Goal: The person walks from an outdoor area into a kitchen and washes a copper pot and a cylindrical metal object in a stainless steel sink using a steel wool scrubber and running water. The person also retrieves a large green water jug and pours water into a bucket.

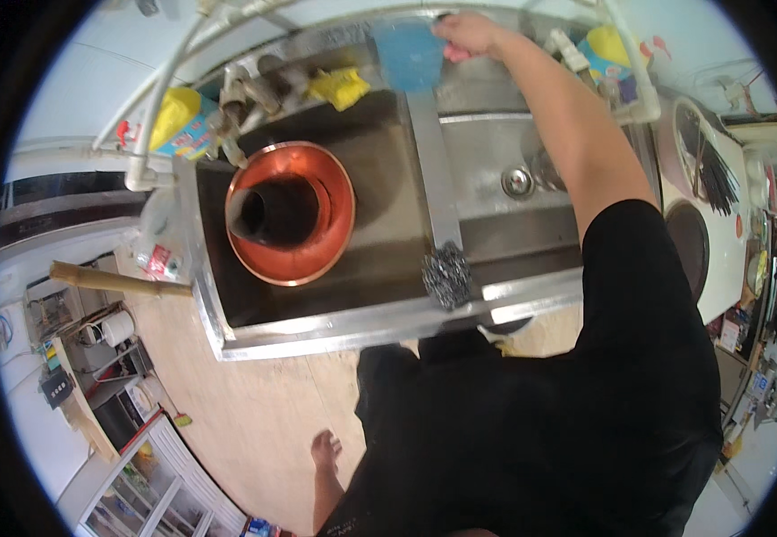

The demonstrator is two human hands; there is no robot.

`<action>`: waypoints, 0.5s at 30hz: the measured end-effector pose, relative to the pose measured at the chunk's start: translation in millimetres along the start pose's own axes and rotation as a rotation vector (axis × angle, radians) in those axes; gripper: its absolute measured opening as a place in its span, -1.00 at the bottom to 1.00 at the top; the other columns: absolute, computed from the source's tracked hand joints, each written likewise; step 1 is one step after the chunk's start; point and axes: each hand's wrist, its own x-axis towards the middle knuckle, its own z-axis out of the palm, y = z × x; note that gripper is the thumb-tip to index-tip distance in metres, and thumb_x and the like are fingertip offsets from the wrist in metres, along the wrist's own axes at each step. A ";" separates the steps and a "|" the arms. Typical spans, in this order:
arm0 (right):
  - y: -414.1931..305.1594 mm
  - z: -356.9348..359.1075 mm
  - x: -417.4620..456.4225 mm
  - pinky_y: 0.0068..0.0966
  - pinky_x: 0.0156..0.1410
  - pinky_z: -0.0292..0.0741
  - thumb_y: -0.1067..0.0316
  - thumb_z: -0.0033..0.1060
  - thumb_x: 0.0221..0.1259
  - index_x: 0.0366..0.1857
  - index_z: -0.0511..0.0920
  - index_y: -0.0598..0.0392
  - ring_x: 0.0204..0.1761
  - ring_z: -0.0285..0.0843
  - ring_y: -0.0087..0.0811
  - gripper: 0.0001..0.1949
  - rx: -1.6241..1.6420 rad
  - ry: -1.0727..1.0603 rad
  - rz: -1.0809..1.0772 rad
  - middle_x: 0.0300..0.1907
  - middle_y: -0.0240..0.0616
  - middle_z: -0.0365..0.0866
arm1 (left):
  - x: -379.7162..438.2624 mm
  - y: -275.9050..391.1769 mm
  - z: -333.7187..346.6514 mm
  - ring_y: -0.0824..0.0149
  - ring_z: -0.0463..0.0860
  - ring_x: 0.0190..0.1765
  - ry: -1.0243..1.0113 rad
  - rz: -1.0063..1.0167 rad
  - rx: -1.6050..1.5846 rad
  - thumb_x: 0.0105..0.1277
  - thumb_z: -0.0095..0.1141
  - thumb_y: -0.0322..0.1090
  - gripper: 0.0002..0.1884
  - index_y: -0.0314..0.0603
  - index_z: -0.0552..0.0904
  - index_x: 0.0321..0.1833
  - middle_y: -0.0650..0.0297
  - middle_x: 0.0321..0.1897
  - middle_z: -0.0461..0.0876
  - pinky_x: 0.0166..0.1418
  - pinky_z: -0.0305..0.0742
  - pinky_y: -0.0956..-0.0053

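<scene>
My right hand (469,37) reaches to the back ledge of a stainless steel double sink (435,154). Its fingers are curled at the right edge of a translucent blue plastic container (410,57), with something pink (455,52) under them; whether they grip either is unclear. My left hand (326,450) hangs low at my side, fingers loosely bent, holding nothing visible. In the left basin a copper-coloured round pan (334,248) stands with a dark, hollow vessel (281,211) inside it. A steel wool scourer (447,275) lies at the front end of the divider.
A yellow cloth or packet (339,87) and faucets (247,94) are at the back of the left basin. White pipes (160,101) frame the sink. A bamboo pole (120,280) juts out at left. Black utensils or sticks (710,168) and a dark round lid (687,248) are at right.
</scene>
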 end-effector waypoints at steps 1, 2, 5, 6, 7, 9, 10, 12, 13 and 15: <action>9.5 3.6 -8.8 -0.47 -0.39 0.53 0.04 0.17 0.41 -0.15 0.62 0.15 -0.46 0.69 -0.41 -0.66 -0.015 0.033 -0.041 -0.40 -0.18 0.71 | -0.6 11.2 6.6 0.16 0.68 -0.03 -0.016 0.025 0.005 0.44 0.15 -0.10 -0.61 -0.13 0.56 0.21 0.22 0.01 0.61 -0.04 0.61 0.25; 21.6 21.9 -28.3 -0.42 -0.35 0.54 0.00 0.17 0.41 -0.18 0.61 0.13 -0.44 0.68 -0.35 -0.65 -0.071 0.243 -0.119 -0.41 -0.19 0.70 | -3.7 19.2 13.8 0.14 0.67 0.00 -0.013 0.030 0.039 0.44 0.15 -0.09 -0.59 -0.13 0.55 0.22 0.21 0.03 0.62 -0.01 0.60 0.23; 13.3 108.0 -143.3 -0.19 -0.23 0.54 -0.03 0.19 0.38 -0.28 0.54 0.05 -0.37 0.62 -0.07 -0.67 -0.134 0.575 -0.431 -0.45 -0.21 0.63 | -3.5 32.2 18.5 0.12 0.66 0.05 0.006 0.025 0.058 0.45 0.16 -0.09 -0.57 -0.14 0.53 0.26 0.18 0.10 0.62 0.05 0.59 0.20; 32.5 136.7 -191.3 -0.16 -0.14 0.53 0.00 0.27 0.31 -0.26 0.54 0.06 -0.26 0.62 -0.04 -0.68 -0.059 0.300 -0.439 -0.35 -0.17 0.63 | -1.7 36.5 18.5 0.11 0.66 0.06 0.000 0.019 0.066 0.45 0.16 -0.09 -0.56 -0.14 0.53 0.27 0.17 0.12 0.62 0.06 0.59 0.19; 47.0 166.4 -237.4 -0.11 0.02 0.50 0.00 0.36 0.20 -0.26 0.54 0.03 -0.09 0.60 -0.05 -0.67 -0.235 0.125 -0.520 -0.22 -0.14 0.61 | 2.0 45.7 19.1 0.09 0.66 0.08 -0.035 0.034 0.105 0.48 0.14 -0.10 -0.57 -0.14 0.52 0.30 0.16 0.16 0.61 0.06 0.59 0.19; 75.3 201.9 -312.5 -0.04 0.29 0.43 -0.01 0.40 0.12 0.04 0.62 -0.11 0.25 0.42 -0.02 -0.57 -0.322 0.033 -0.771 0.19 -0.12 0.46 | 22.4 69.5 17.0 0.13 0.66 0.06 -0.109 0.092 0.187 0.49 0.14 -0.11 -0.59 -0.13 0.52 0.29 0.17 0.11 0.62 0.07 0.61 0.19; 78.4 211.9 -339.9 -0.03 0.33 0.41 0.03 0.42 0.10 0.10 0.61 -0.11 0.30 0.38 0.00 -0.54 -0.442 0.010 -0.722 0.26 -0.11 0.41 | 28.1 83.3 16.3 0.15 0.66 0.05 -0.102 0.114 0.206 0.49 0.14 -0.11 -0.60 -0.13 0.53 0.28 0.19 0.08 0.63 0.08 0.61 0.19; 88.6 225.0 -355.5 -0.03 0.38 0.39 0.10 0.44 0.08 0.16 0.59 -0.11 0.35 0.34 0.03 -0.50 -0.526 -0.003 -0.656 0.34 -0.09 0.36 | 39.0 119.3 17.0 0.22 0.65 0.00 -0.111 0.165 0.245 0.49 0.15 -0.11 -0.62 -0.11 0.55 0.24 0.24 0.01 0.63 0.07 0.62 0.23; 99.0 232.9 -353.3 -0.04 0.39 0.39 0.13 0.45 0.06 0.16 0.59 -0.11 0.35 0.34 0.04 -0.49 -0.487 0.004 -0.637 0.34 -0.07 0.35 | 40.6 136.7 17.5 0.21 0.65 0.00 -0.100 0.194 0.280 0.48 0.16 -0.10 -0.62 -0.10 0.56 0.24 0.25 0.01 0.64 0.06 0.62 0.26; 110.4 234.7 -347.0 -0.07 0.41 0.40 0.20 0.46 0.04 0.16 0.59 -0.10 0.35 0.35 0.05 -0.49 -0.406 0.049 -0.569 0.35 -0.04 0.35 | 43.0 166.4 18.2 0.21 0.65 0.00 -0.124 0.245 0.296 0.48 0.16 -0.09 -0.61 -0.11 0.56 0.24 0.26 0.02 0.64 0.03 0.61 0.27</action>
